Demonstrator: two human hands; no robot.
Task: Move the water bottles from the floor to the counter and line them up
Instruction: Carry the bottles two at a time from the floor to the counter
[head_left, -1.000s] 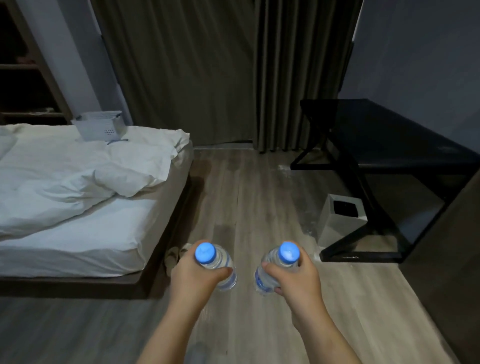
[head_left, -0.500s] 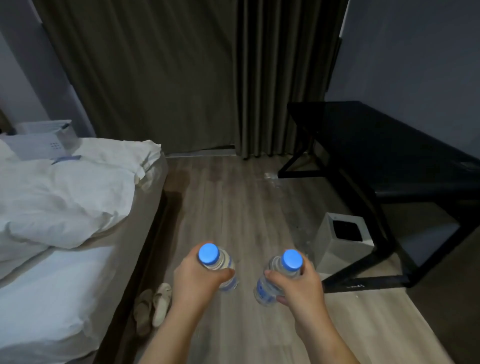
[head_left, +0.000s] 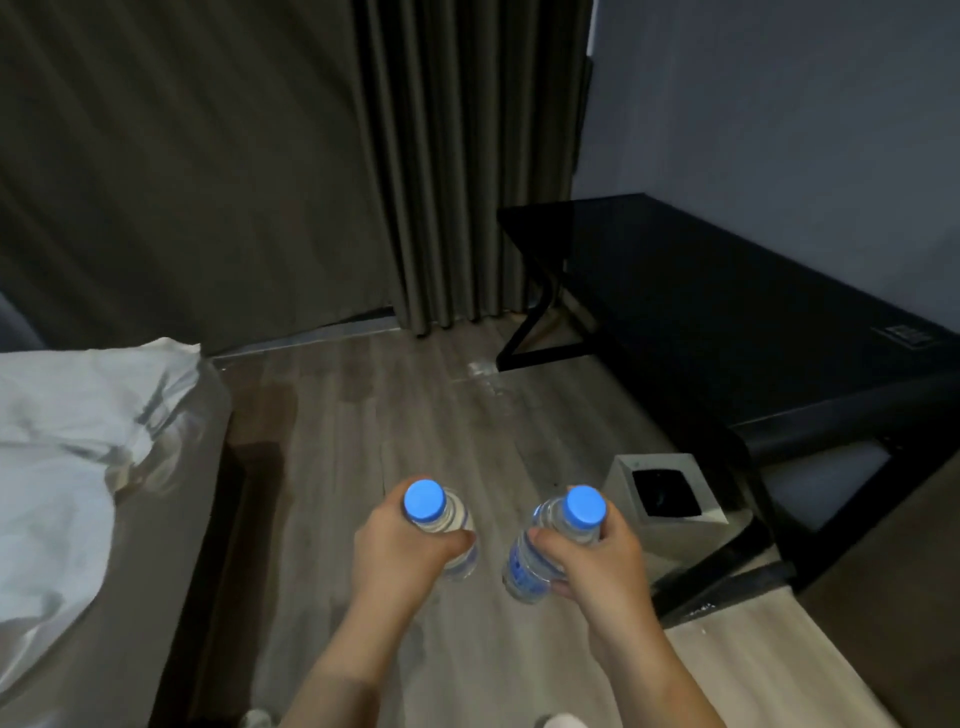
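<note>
Head view: left hand (head_left: 400, 551) wrapped rnd left bottle (head_left: 441, 525), right hand (head_left: 597, 558) wrapped rnd right bottle (head_left: 550, 545), both blue-capped, held upright over wood floor (head_left: 415, 415), well short of black desk (head_left: 727, 312); bin (head_left: 670, 499) by desk's near edge

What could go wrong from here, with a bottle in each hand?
1. The left hand grips the left bottle and the right hand the right bottle, both near the cap; neither hand is free to catch a slip.
2. The bin stands by the counter; a foot might clip it on approach.
</note>
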